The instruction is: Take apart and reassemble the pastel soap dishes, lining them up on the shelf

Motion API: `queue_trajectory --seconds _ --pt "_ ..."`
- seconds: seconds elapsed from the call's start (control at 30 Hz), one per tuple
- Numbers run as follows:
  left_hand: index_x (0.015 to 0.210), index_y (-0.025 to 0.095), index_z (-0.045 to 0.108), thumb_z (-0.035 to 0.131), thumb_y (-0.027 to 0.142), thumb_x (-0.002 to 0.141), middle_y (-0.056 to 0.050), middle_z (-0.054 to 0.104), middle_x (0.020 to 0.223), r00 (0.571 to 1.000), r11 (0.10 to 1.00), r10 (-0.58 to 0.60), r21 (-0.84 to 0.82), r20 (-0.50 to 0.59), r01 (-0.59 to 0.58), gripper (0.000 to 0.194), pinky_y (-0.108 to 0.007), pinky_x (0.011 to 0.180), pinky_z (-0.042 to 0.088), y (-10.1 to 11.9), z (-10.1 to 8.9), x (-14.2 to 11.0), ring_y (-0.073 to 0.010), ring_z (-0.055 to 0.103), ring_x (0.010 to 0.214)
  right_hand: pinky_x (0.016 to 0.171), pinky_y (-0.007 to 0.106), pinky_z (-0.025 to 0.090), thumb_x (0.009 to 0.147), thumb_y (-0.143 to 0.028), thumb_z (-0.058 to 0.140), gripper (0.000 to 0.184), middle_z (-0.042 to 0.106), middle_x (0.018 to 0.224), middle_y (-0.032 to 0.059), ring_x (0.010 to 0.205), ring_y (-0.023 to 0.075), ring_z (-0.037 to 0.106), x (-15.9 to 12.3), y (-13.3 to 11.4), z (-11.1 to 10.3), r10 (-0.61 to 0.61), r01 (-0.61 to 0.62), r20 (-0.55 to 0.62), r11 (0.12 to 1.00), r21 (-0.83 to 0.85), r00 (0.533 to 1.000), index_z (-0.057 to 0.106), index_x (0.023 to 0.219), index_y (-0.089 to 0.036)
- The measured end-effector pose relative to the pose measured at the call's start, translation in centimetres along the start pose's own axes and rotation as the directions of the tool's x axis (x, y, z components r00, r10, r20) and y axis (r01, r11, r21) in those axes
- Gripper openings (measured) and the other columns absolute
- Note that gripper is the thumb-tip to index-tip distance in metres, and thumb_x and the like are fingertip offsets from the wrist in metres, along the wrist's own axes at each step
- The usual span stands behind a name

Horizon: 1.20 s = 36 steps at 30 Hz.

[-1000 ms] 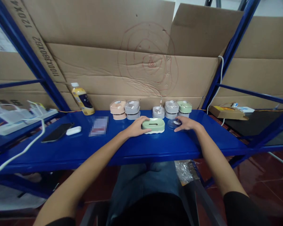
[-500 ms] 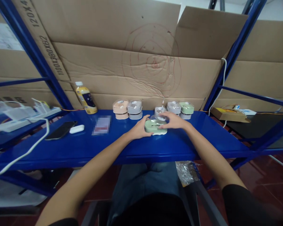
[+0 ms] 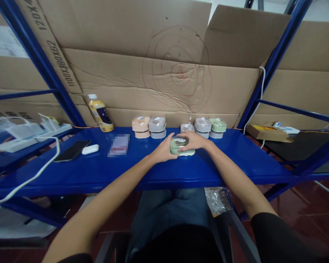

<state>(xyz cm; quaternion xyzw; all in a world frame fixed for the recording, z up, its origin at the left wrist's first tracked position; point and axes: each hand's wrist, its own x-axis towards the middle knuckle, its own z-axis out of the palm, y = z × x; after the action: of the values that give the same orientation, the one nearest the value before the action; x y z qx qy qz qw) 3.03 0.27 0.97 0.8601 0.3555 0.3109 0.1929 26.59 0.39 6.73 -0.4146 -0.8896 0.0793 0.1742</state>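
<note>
A light green oval box (image 3: 175,150) with a slot in its top sits near the middle of the blue table. My left hand (image 3: 164,149) grips its left end, thumb in front and fingers behind. Over the box's top is a clear plastic lid (image 3: 180,140), held by my right hand (image 3: 195,141) with the fingers curved around its right side. Whether the lid touches the box all round cannot be seen. Just behind my right hand stands a small grey box (image 3: 186,128), partly covered by it.
Peach (image 3: 141,127) and grey boxes (image 3: 157,127) with clear lids stand at the back; another grey box (image 3: 202,126) and a green box (image 3: 217,127) are further right. A bottle (image 3: 101,114), phone (image 3: 73,150) and white case (image 3: 90,149) lie leftward. Cardboard (image 3: 120,73) walls the back.
My right hand has carried the clear lid leftward from the table onto the green box's top. My left hand stays on the box. The view has shifted slightly.
</note>
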Motion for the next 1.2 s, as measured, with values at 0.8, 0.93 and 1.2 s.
queue_trajectory --seconds 0.8,0.93,1.2 --pt "0.163 0.018 0.021 0.098 0.050 0.055 -0.021 0.061 0.143 1.000 0.987 -0.007 -0.161 0.026 0.012 0.136 -0.056 0.115 0.043 -0.8 0.0 0.5 -0.0400 0.059 0.135 0.095 0.047 0.052 0.070 -0.062 0.088 0.097 0.065 0.110 0.0107 0.100 0.0297 0.064 -0.7 -0.7 0.5 -0.016 0.017 0.032 0.999 -0.039 0.999 0.057 0.152 -0.020" --pt "0.162 0.017 0.022 0.096 0.051 0.058 -0.021 0.062 0.142 0.999 0.988 -0.030 -0.153 0.030 0.035 0.132 -0.055 0.115 0.044 -0.6 -0.2 0.3 -0.0391 0.059 0.135 0.099 0.048 0.052 0.072 -0.064 0.086 0.098 0.066 0.116 0.0117 0.108 0.0318 0.064 -1.3 -0.6 1.0 0.000 -0.001 0.026 1.000 0.011 1.000 0.054 0.154 -0.021" --pt "0.147 0.018 0.049 0.080 0.069 0.074 -0.020 0.063 0.141 0.999 0.949 0.015 0.315 -0.034 -0.004 0.094 -0.051 0.109 0.047 -0.1 -2.1 -0.6 -0.0423 0.061 0.130 0.113 0.053 0.047 0.066 -0.064 0.090 0.106 0.057 0.143 0.0183 0.134 0.0386 0.056 -2.1 1.5 1.5 0.086 -0.086 -0.093 0.996 0.006 0.992 0.050 0.154 -0.019"
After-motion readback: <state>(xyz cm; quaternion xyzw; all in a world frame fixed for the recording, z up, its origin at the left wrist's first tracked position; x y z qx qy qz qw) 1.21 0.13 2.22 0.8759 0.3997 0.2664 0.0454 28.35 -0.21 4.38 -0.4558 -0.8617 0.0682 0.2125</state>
